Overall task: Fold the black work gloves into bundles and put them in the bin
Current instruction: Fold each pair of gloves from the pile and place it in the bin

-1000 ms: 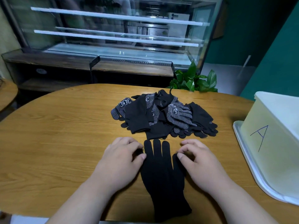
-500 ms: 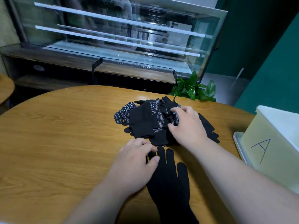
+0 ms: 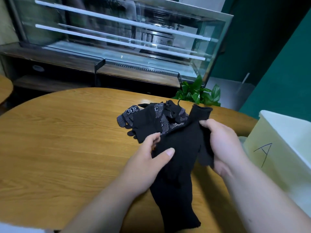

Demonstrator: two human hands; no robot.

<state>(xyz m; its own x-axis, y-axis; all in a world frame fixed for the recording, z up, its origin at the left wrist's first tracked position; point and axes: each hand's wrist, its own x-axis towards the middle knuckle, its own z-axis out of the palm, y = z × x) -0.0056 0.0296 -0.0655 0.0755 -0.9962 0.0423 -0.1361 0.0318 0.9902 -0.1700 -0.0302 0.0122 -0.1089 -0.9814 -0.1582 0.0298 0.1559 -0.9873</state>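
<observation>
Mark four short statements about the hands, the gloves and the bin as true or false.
1. The left hand and the right hand both hold one black glove. True.
2. The bin bears the letter B. False: it bears an A.
3. A pile of gloves lies on the table beyond the hands. True.
4. The bin stands at the person's left. False: it stands at the right.
</observation>
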